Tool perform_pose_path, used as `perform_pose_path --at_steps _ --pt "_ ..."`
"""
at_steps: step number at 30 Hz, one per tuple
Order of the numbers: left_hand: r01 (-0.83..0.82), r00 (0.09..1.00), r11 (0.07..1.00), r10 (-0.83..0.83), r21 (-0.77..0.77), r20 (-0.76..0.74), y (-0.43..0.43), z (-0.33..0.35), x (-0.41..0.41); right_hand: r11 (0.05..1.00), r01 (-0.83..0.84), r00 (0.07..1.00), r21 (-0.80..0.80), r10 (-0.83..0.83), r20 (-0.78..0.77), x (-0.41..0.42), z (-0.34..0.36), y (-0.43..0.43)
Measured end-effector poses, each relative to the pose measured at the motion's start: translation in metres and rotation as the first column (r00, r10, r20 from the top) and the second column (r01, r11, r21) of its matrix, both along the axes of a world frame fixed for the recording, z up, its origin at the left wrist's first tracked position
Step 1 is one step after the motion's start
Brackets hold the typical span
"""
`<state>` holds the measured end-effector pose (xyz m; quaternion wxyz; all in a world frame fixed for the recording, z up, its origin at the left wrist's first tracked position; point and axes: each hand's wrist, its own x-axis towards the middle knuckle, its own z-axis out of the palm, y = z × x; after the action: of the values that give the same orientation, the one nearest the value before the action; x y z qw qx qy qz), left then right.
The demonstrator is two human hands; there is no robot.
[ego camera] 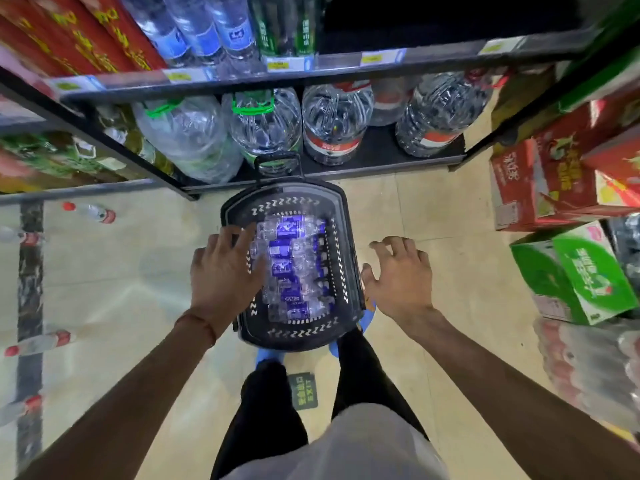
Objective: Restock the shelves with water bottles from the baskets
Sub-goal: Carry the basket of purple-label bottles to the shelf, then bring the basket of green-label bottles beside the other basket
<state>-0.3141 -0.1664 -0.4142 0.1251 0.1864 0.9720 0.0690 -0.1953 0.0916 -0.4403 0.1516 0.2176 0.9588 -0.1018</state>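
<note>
A black plastic basket [347, 244] stands on the floor in front of my feet, filled with several small water bottles with blue labels [289, 258]. My left hand [225, 268] hovers over the basket's left rim with fingers spread, holding nothing. To the right of the basket, my right hand [398, 275] is spread above the floor, also with nothing in it. Ahead is a dark shelf unit [346, 62]: blue-label bottles [204, 32] stand on its upper board, and the right part of that board is dark and bare.
Large water jugs [332, 123] fill the bottom shelf behind the basket. Red cartons [540, 181] and a green carton [581, 278] are stacked at right, with wrapped bottle packs [595, 372] below them. Loose red-capped bottles [91, 212] lie on the floor at left.
</note>
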Motion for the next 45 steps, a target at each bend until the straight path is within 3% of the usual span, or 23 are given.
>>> perform_pose_path --at_steps 4,10,16,23,29,33,45 --pt "0.213 0.969 0.977 -0.207 0.026 -0.138 0.0 0.059 0.0 0.997 0.065 0.989 0.05 -0.057 -0.137 0.018 0.069 -0.02" --pt "0.45 0.878 0.884 -0.413 0.125 -0.241 -0.005 0.138 0.001 0.948 0.3 0.921 0.104 -0.259 -0.292 0.057 0.155 -0.062" --pt "0.704 0.691 0.708 -0.663 0.057 -0.288 0.032 0.223 0.018 0.855 0.502 0.812 0.127 -0.416 -0.409 0.111 0.223 -0.092" --pt "0.891 0.434 0.453 -0.835 0.025 -0.338 0.107 0.276 0.083 0.708 0.683 0.693 0.179 -0.549 -0.468 0.2 0.268 -0.09" --pt "0.979 0.187 0.204 -0.911 -0.007 -0.369 0.183 0.289 0.183 0.485 0.854 0.502 0.188 -0.673 -0.543 0.31 0.276 -0.074" --pt "0.998 0.041 0.053 -0.929 -0.022 -0.368 0.23 0.292 0.276 0.362 0.912 0.408 0.192 -0.756 -0.513 0.394 0.277 -0.061" --pt "0.954 -0.279 -0.299 -0.895 0.004 -0.348 0.358 0.278 0.574 0.009 0.976 0.117 0.218 -0.866 -0.486 0.662 0.275 -0.011"
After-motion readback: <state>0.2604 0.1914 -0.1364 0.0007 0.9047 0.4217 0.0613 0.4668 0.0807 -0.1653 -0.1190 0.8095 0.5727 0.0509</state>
